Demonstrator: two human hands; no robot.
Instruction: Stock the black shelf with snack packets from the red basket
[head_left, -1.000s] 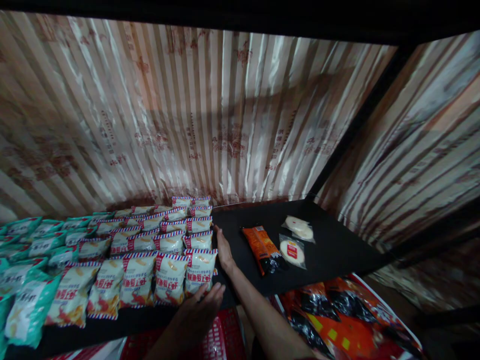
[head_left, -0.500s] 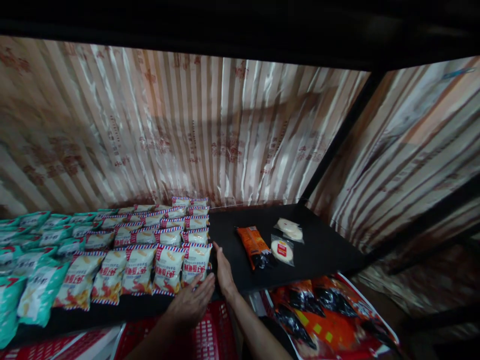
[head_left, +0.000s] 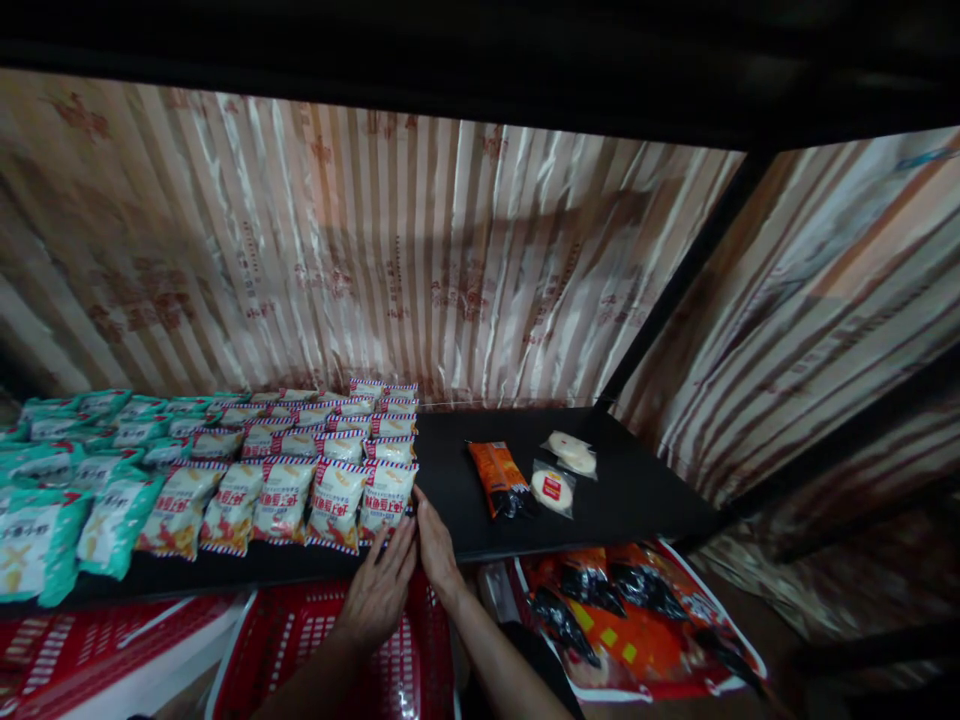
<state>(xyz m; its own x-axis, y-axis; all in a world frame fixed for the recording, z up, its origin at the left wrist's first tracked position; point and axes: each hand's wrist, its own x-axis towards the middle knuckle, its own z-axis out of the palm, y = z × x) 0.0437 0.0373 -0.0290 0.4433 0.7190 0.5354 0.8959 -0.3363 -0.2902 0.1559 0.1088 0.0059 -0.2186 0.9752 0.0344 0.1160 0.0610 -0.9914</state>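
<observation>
Rows of cream snack bags with striped edges stand on a black shelf. At the right end of the front row, my left hand has its fingers stretched out against the lower front of the end snack bag. My right hand is open, its flat fingers along that bag's right side; whether they touch it I cannot tell. Neither hand holds anything. Teal snack bags fill the left of the shelf.
An orange and black packet lies right of the rows, beside flat packs of round white pieces. Below are a red basket and a large orange bag with packets on it. A dark upper shelf hangs overhead.
The view has shifted a little, showing more of the teal bags. My left hand has turned its fingers more upward at the end bag, and my right hand has come closer to it.
</observation>
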